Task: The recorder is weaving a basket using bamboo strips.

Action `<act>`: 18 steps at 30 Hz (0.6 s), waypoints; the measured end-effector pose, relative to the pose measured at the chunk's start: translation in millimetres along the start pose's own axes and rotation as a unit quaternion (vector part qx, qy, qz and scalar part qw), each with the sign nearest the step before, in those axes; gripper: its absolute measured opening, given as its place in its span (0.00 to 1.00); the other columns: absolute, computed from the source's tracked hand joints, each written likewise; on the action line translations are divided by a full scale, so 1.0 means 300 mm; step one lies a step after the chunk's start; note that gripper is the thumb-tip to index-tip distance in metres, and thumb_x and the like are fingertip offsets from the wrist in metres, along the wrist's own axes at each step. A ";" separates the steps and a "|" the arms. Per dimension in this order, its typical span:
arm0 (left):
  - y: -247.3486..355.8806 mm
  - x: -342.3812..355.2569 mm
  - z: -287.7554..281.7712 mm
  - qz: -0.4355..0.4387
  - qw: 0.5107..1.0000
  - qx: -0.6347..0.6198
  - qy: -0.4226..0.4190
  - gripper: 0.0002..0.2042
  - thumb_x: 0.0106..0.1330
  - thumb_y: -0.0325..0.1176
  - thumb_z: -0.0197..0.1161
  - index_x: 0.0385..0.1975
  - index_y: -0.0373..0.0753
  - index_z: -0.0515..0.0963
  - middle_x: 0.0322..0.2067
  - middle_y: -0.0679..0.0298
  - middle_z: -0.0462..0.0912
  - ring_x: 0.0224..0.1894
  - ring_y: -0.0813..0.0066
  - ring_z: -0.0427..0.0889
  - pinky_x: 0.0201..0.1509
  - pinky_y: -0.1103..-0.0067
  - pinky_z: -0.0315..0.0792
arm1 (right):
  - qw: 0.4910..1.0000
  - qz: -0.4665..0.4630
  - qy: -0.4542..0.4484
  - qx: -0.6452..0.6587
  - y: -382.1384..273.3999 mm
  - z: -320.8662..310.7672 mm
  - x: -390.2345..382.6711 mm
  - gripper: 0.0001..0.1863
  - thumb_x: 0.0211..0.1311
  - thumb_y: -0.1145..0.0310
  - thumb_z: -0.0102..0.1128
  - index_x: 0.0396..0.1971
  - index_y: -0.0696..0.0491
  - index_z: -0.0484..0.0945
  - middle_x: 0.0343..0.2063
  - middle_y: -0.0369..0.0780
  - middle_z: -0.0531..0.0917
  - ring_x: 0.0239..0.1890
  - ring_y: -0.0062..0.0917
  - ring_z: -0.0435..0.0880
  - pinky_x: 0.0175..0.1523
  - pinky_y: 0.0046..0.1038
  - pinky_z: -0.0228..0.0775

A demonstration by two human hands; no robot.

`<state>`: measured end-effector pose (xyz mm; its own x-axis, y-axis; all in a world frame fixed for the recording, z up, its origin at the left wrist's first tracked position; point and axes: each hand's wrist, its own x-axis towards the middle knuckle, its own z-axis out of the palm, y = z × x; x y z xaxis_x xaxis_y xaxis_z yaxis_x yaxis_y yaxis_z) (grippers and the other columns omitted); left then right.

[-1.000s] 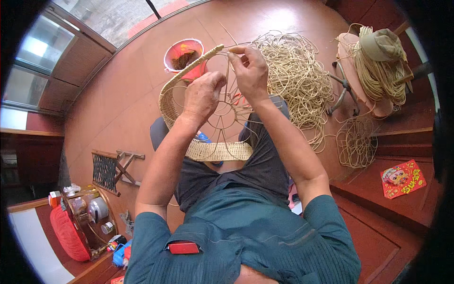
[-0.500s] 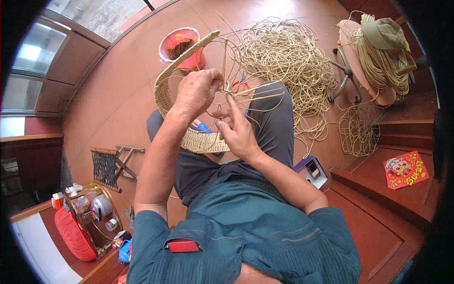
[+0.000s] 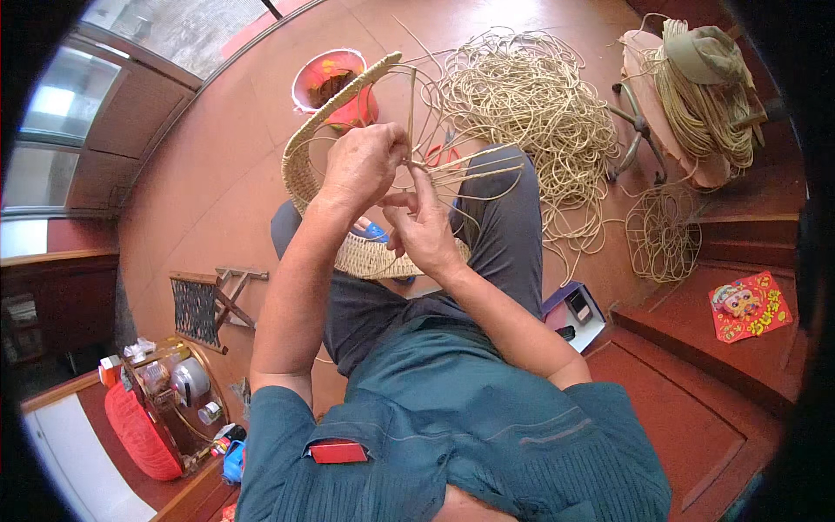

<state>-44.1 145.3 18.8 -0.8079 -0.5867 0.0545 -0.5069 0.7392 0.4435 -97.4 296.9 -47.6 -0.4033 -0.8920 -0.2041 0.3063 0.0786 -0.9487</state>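
Observation:
A curved woven band [image 3: 300, 165] of pale cord stands between my knees, with loose cord strands [image 3: 487, 170] fanning right across my thigh. My left hand [image 3: 364, 163] is closed, pinching cord where the strands gather. Just below and to the right, my right hand [image 3: 426, 230] has its index finger stretched up against the strands. Its other fingers are bent toward the left, apart, and nothing shows between them. The fingertips partly hide the exact spot where the cords meet.
A large heap of loose cord [image 3: 531, 104] lies ahead on the floor, near red-handled pliers [image 3: 444, 157]. A pink-red bucket [image 3: 352, 100] stands behind the band. Coiled cord and a cap [image 3: 706, 56] rest on a chair at right. A folding stool [image 3: 198, 309] is at left.
My right hand has shifted slightly; its index finger lies closer to the left fingertips and its other fingers have moved left. My left hand keeps its pinch. The view has shifted a little.

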 end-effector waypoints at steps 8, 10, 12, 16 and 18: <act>0.007 -0.015 0.006 -0.016 1.000 -0.022 0.016 0.08 0.72 0.34 0.66 0.42 0.39 0.88 0.35 0.52 0.91 0.43 0.49 0.91 0.48 0.59 0.82 | 1.000 -0.013 0.024 -0.012 -0.005 0.010 0.010 0.20 0.82 0.68 0.58 0.65 0.57 0.67 0.42 0.48 0.90 0.19 0.21 0.85 0.20 0.24 0.74; 0.013 -0.023 0.014 -0.017 0.999 -0.027 0.025 0.08 0.72 0.32 0.67 0.42 0.35 0.87 0.36 0.50 0.90 0.43 0.50 0.91 0.48 0.62 0.81 | 0.999 -0.020 0.027 -0.013 0.011 0.006 0.016 0.17 0.84 0.65 0.58 0.60 0.59 0.70 0.40 0.46 0.90 0.19 0.21 0.86 0.19 0.22 0.73; 0.011 -0.033 0.029 -0.018 0.995 -0.072 0.064 0.08 0.72 0.33 0.69 0.43 0.34 0.87 0.36 0.50 0.90 0.42 0.52 0.91 0.47 0.63 0.81 | 0.999 -0.027 0.040 -0.002 0.024 -0.005 0.012 0.15 0.86 0.63 0.56 0.56 0.59 0.72 0.38 0.46 0.90 0.20 0.21 0.87 0.20 0.22 0.74; 0.032 -0.105 0.064 0.029 0.966 -0.096 0.239 0.08 0.73 0.32 0.69 0.44 0.34 0.87 0.36 0.50 0.90 0.40 0.54 0.91 0.46 0.64 0.81 | 0.983 -0.105 0.058 -0.140 -0.004 -0.048 -0.042 0.09 0.82 0.67 0.61 0.47 0.58 0.81 0.33 0.43 0.89 0.24 0.25 0.87 0.29 0.31 0.77; 0.046 -0.165 0.075 -0.056 0.967 -0.124 0.215 0.07 0.76 0.35 0.67 0.39 0.38 0.87 0.30 0.52 0.85 0.35 0.46 0.88 0.44 0.57 0.81 | 0.960 -0.165 0.077 -0.210 0.029 -0.080 -0.060 0.08 0.78 0.68 0.65 0.45 0.57 0.83 0.34 0.45 0.86 0.32 0.34 0.88 0.38 0.36 0.78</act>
<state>-18.1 192.0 2.1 -0.5246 -0.7815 0.3376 -0.4539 0.5923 0.6657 -108.1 324.2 -57.9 -0.5521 -0.8247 0.1227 -0.2228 0.0040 -0.9749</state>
